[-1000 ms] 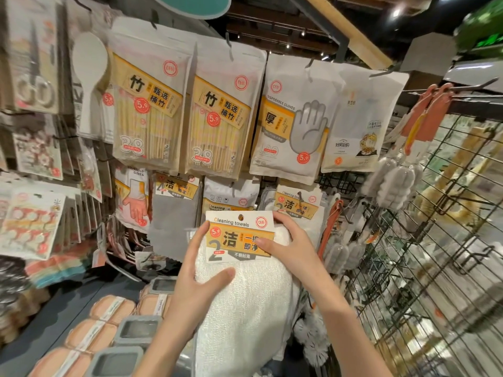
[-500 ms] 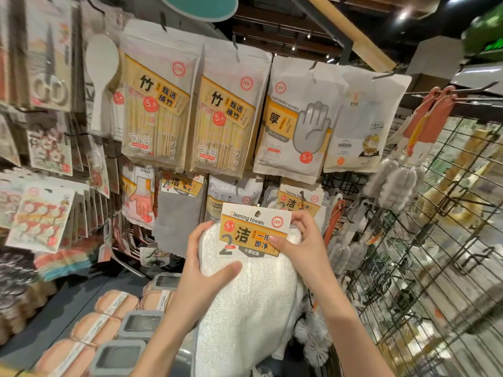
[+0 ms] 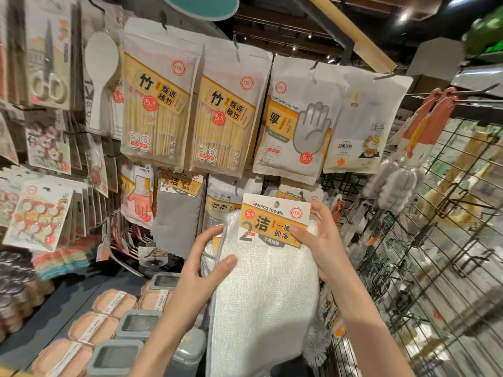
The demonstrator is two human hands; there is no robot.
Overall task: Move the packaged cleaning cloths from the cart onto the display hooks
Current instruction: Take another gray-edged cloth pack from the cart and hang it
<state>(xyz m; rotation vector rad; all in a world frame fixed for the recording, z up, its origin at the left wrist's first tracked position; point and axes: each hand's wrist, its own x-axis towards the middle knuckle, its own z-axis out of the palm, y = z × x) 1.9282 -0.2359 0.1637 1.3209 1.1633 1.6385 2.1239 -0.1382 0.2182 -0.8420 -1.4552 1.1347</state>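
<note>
A white packaged cleaning cloth (image 3: 261,300) with a yellow "Cleaning towels" header card (image 3: 272,221) is held up in front of the display wall. My left hand (image 3: 201,270) grips its left edge, thumb on the front. My right hand (image 3: 321,240) pinches the card's right side. The card's hang hole sits just below and left of another cleaning towel pack (image 3: 298,195) hanging on a hook behind it. The hook itself is hidden. No cart is in view.
Chopstick packs (image 3: 158,104), disposable gloves (image 3: 294,123) and a grey cloth (image 3: 177,221) hang above and left. A wire grid rack (image 3: 435,254) with brushes stands right. Boxed sponges and grey containers (image 3: 122,322) lie on the shelf below.
Both hands have lifted the cloth pack a little higher and to the right, toward the hanging towel pack. The grips are unchanged.
</note>
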